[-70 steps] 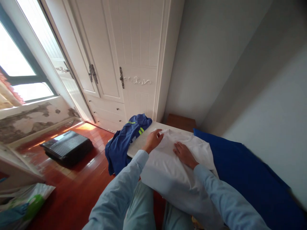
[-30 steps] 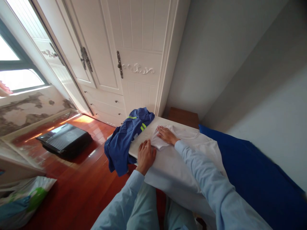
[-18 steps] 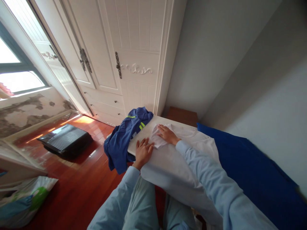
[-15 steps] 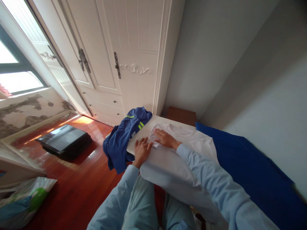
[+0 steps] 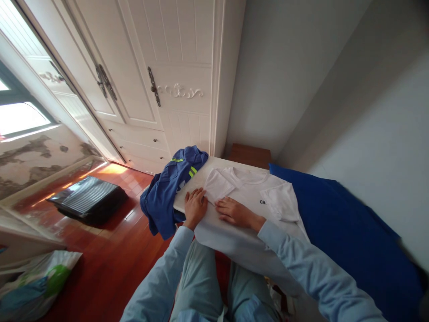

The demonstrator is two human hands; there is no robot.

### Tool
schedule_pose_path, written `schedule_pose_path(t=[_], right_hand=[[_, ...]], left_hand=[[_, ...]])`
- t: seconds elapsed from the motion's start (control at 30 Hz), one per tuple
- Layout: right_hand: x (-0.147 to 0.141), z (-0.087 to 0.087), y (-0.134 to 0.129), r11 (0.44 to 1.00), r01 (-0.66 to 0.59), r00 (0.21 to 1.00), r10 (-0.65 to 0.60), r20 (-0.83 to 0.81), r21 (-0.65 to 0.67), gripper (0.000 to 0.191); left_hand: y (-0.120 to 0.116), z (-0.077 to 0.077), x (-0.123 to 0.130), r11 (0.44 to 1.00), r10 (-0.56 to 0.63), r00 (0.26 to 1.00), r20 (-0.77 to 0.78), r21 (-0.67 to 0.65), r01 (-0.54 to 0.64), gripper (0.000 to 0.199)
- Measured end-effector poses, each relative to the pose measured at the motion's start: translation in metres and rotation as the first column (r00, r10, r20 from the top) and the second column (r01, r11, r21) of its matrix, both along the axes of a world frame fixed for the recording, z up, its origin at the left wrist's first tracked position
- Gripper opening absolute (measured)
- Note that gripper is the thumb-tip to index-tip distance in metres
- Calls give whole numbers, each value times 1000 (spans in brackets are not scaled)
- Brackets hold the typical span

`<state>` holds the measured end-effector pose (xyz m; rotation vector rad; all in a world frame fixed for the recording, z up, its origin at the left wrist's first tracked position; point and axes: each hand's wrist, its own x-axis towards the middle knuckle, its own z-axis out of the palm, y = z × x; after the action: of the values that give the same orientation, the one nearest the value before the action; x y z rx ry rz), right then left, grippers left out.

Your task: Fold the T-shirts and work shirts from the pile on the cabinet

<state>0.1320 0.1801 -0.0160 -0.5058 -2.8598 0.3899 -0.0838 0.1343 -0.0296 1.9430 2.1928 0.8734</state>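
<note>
A white T-shirt (image 5: 248,192) with small dark lettering on its chest lies spread over a white-topped board, its lower part hanging down the near side. My left hand (image 5: 196,208) rests flat at the edge of the T-shirt's left sleeve, fingers stretched out and fingertips by the hem. To the right, my right hand (image 5: 237,212) lies palm down on the T-shirt just below that sleeve, its fingers extended. Beyond my left hand, a blue work shirt (image 5: 167,188) with yellow-green stripes drapes over the board's left end.
A blue cloth (image 5: 335,228) covers the surface at right. Behind the board stand a white wardrobe (image 5: 187,62) and a low brown wooden piece (image 5: 250,154). A black case (image 5: 89,201) and a plastic bag (image 5: 40,281) are on the red wooden floor at left.
My right hand has moved from the sleeve down toward the near edge, uncovering the sleeve and the lettering. The sleeve now lies flatter. My left hand has stayed beside it.
</note>
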Motion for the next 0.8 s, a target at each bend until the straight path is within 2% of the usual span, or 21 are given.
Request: schedule_pose_path(t=[0.13, 0.2, 0.27, 0.4, 0.5, 0.57, 0.63, 0.7, 0.73, 0.8], right_hand=[[24, 13, -28, 993, 72, 995, -79, -67, -90, 42], [45, 16, -51, 975, 153, 975, -175, -134, -160, 42], [69, 13, -80, 932, 264, 927, -316, -200, -247, 40], [117, -11, -147, 770, 500, 731, -621, -284, -397, 36], [144, -30, -191, 641, 617, 574, -764, -296, -457, 35], [155, -35, -210, 561, 667, 481, -827, -292, -491, 35], [161, -30, -218, 510, 690, 417, -860, -295, -513, 35], [164, -16, -214, 523, 684, 421, -852, -311, -508, 34], [164, -7, -208, 552, 672, 449, -834, -321, -493, 33], [163, 13, -187, 628, 638, 538, -777, -326, -446, 33]], left_hand=[[-2, -1, 2, 1000, -9, 999, -44, 14, 10, 40], [-3, -1, 3, 1000, -14, 998, -67, 8, 14, 41], [-4, 0, 4, 1000, -19, 996, -85, 0, 19, 41], [-3, 0, 1, 999, -36, 995, -90, -18, 35, 40], [1, 5, 2, 996, -40, 999, -32, -87, 37, 44], [6, 13, 10, 995, -21, 1000, 1, -101, 21, 53], [15, 25, 26, 996, -83, 996, -18, -38, 83, 58], [27, 36, 44, 973, -228, 970, -85, 20, 230, 57], [36, 40, 53, 957, -288, 950, -119, 13, 291, 56], [55, 42, 64, 943, -332, 929, -163, -65, 326, 57]])
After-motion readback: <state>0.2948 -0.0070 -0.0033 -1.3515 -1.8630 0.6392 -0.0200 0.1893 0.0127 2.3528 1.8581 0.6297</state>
